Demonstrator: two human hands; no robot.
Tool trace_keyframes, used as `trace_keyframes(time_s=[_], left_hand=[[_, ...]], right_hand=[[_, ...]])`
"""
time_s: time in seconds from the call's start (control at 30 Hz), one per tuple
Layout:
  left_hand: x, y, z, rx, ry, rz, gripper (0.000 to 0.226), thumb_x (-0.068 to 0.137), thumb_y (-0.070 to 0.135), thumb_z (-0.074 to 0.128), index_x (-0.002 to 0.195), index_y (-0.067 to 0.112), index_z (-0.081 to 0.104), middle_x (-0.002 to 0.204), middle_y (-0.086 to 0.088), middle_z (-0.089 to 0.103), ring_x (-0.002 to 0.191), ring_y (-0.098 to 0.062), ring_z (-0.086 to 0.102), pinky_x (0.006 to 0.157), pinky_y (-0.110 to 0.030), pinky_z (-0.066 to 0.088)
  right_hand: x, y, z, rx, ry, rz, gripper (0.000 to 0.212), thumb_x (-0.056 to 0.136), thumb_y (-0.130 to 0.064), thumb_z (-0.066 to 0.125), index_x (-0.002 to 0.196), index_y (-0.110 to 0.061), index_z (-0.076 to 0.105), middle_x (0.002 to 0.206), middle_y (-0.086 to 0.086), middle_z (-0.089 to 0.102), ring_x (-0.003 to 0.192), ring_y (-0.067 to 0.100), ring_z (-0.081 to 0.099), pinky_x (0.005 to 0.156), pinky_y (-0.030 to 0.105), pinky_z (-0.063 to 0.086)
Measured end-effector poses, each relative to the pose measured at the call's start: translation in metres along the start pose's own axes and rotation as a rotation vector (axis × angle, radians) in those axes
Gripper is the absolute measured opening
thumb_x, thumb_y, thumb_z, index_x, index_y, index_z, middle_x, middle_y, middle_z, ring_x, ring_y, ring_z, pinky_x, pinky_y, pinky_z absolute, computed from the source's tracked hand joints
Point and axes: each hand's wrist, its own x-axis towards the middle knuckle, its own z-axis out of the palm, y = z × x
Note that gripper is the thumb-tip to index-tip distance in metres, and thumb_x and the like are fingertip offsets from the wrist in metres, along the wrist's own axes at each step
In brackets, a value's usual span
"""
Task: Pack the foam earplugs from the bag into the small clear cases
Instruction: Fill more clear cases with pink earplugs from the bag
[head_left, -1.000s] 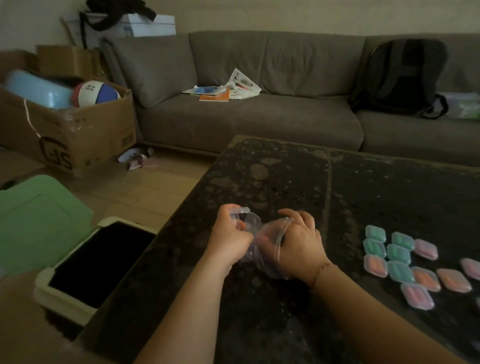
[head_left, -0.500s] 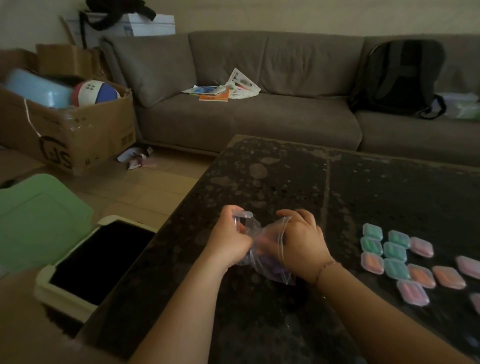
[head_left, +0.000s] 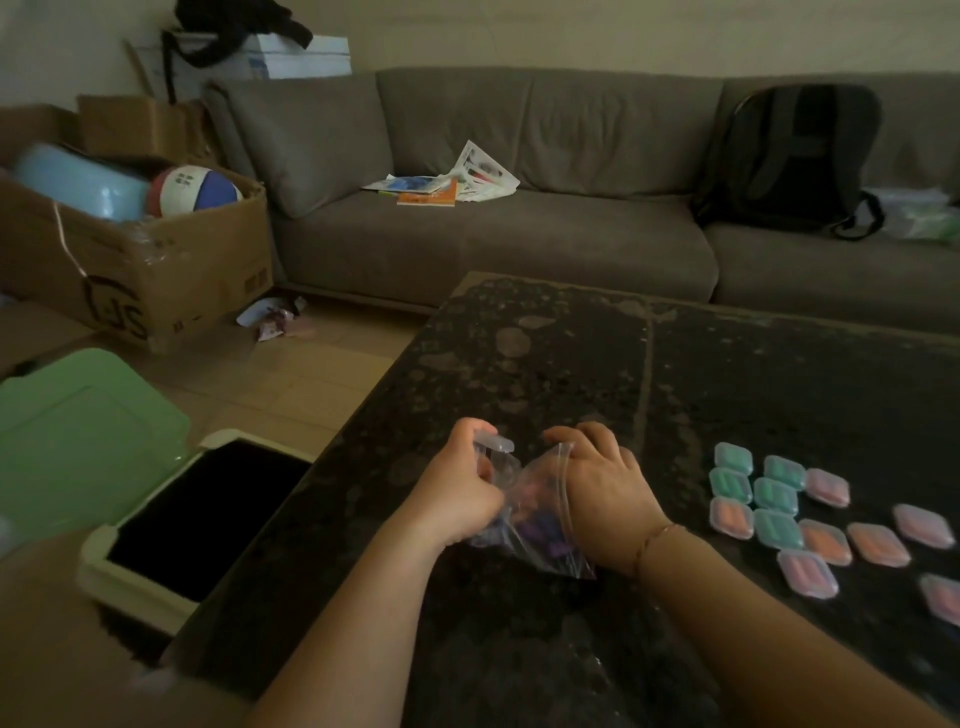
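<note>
Hidden: your right hand (head_left: 602, 493) is pushed into the mouth of the bag (head_left: 535, 525), fingers curled inside; whether they pinch an earplug you cannot tell; the far-right cases run off the frame at 3 o'clock.
Hard to make out: the earplugs (head_left: 540, 530) read only as blurred purple and pink shapes through the plastic; their count is unclear.
Bag: clear zip plastic, crumpled, held between your two hands just above the counter (head_left: 545, 364), at 6 o'clock of its dark speckled top.
Left hand: your left hand (head_left: 460, 493) is curled, gripping the bag's left edge and an open small clear case (head_left: 493, 446) at its fingertips, lid raised.
Packed cases: a cluster of closed cases (head_left: 779, 506) lies on the counter at 3 o'clock of your hands, well apart from them; teal, orange and pink fillings show through.
Surroundings: a grey sofa (head_left: 519, 228) at 12 o'clock; a cardboard box (head_left: 156, 275) at 10 o'clock.
</note>
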Motion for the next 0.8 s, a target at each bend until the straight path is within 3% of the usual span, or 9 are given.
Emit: trace_keyframes(time_s=[0.1,0.4,0.53,0.8], left_hand=[[0.0,-0.001,0.001,0.032,0.021,0.013,0.069,0.087,0.013,0.074,0.139,0.039,0.037,0.138,0.005,0.053,0.122,-0.015,0.056,0.081,-0.022,0.047],[-0.003,0.005,0.002,0.061,0.023,0.011,0.069,0.089,0.006,0.068,0.143,0.035,0.036,0.141,0.002,0.052,0.125,-0.018,0.054,0.088,-0.027,0.051],[-0.006,0.007,0.002,0.051,0.029,0.007,0.069,0.088,0.006,0.069,0.142,0.034,0.037,0.139,0.001,0.052,0.125,-0.02,0.054,0.096,-0.035,0.054],[-0.013,0.012,0.002,0.027,0.068,0.036,0.05,0.093,0.013,0.066,0.133,0.035,0.046,0.117,0.008,0.059,0.102,-0.007,0.06,0.085,-0.03,0.056]], right_hand=[[0.0,0.001,-0.002,-0.045,-0.015,-0.028,0.084,0.074,-0.07,0.063,0.146,-0.035,0.036,0.158,-0.008,0.013,0.145,0.027,0.003,0.115,0.047,0.019],[-0.006,0.0,-0.002,-0.119,0.039,-0.094,0.072,0.075,-0.067,0.06,0.14,-0.038,0.046,0.159,-0.01,0.013,0.145,0.026,0.002,0.115,0.044,0.018],[-0.018,0.005,-0.002,-0.061,0.15,-0.082,0.044,0.091,-0.056,0.047,0.133,-0.044,0.052,0.159,-0.01,0.015,0.145,0.024,0.005,0.113,0.042,0.022],[-0.075,0.018,-0.002,-0.013,0.204,-0.079,0.041,0.087,-0.059,0.031,0.121,-0.055,0.053,0.154,-0.014,0.026,0.144,0.02,0.016,0.11,0.043,0.03]])
